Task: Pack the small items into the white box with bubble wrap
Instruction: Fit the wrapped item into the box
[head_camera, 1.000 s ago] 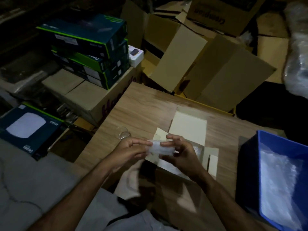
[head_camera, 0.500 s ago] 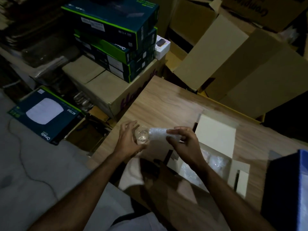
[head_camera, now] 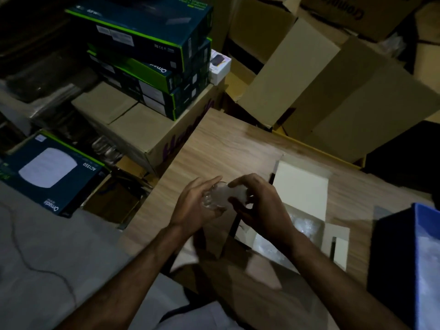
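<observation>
Currently, left hand (head_camera: pixel 192 206) cups a small glass (head_camera: pixel 215 195); right hand (head_camera: pixel 258 206) pinches bubble wrap (head_camera: pixel 235 195) against it. Loose wrapping risks slippage onto the counter (head_camera: pixel 233 148).

Dim light, dark corners. Wood-grain bench (head_camera: pixel 238 148) centre to lower right. Grey floor (head_camera: pixel 47 258) lower left with a thin cable (head_camera: pixel 19 246) across it. Stack of dark teal-green cartons (head_camera: pixel 152 55) upper left, on brown cardboard boxes (head_camera: pixel 133 125). Open cardboard boxes (head_camera: pixel 333 79) upper right. Blue bin (head_camera: pixel 419 225) at right edge.
</observation>
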Demonstrator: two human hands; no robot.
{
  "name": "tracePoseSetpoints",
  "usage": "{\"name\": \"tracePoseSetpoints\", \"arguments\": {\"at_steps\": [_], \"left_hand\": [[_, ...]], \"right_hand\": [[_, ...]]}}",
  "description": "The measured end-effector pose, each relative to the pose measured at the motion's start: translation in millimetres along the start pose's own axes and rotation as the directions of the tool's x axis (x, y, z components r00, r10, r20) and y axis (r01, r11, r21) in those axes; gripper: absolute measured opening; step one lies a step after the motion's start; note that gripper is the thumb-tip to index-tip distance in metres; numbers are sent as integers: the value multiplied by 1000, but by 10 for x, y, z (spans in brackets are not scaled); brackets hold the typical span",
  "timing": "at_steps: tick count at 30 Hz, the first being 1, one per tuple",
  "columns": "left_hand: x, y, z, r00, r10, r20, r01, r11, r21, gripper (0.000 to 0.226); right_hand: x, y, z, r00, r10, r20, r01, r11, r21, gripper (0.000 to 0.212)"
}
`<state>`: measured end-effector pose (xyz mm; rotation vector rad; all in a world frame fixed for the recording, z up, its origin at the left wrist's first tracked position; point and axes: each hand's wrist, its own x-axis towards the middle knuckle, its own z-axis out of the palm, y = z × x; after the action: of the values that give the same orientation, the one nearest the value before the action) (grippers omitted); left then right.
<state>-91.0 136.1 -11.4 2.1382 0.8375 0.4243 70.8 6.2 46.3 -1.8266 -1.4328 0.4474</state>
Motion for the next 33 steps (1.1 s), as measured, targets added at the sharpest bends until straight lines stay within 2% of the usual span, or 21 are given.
{"name": "tracePoseSetpoints", "arguments": {"at_steps": [3,8,12,16,19,25,29,33], "left_hand": [[-17,284,72,994,107,-19,-106,994,33,78],[-113,692,296,995,-53,82,62,992,-108,62],[-142,837,521,988,-31,152,55,985,-161,62],[-181,990,735,980,-21,199,59,980,-191,59],[-178,1033,883,972,-28,232,85,968,-238,57],[-239,1138,1165,948,-33,315,108,968,-225,67],[-259,1108,1229,925,-29,378,111,974,-196,70],[-187,1059,1244,915,-13,404,113,968,-224,70]], "right_hand": [[-42,-46,-146,999,33,4,-33,999,6,35],[-210,7,-444,997,6,80,5,990,-144,25],[-419,95,-659,993,56,107,-21,953,-303,17],[-636,230,-918,975,55,215,28,930,-367,27],[-880,370,-1091,948,120,296,-3,930,-367,43],[-1263,656,-1065,980,134,149,-100,971,-219,25],[-1404,719,-979,979,175,109,-145,961,-237,30],[-1428,783,-902,988,143,65,-122,959,-257,19]]}}
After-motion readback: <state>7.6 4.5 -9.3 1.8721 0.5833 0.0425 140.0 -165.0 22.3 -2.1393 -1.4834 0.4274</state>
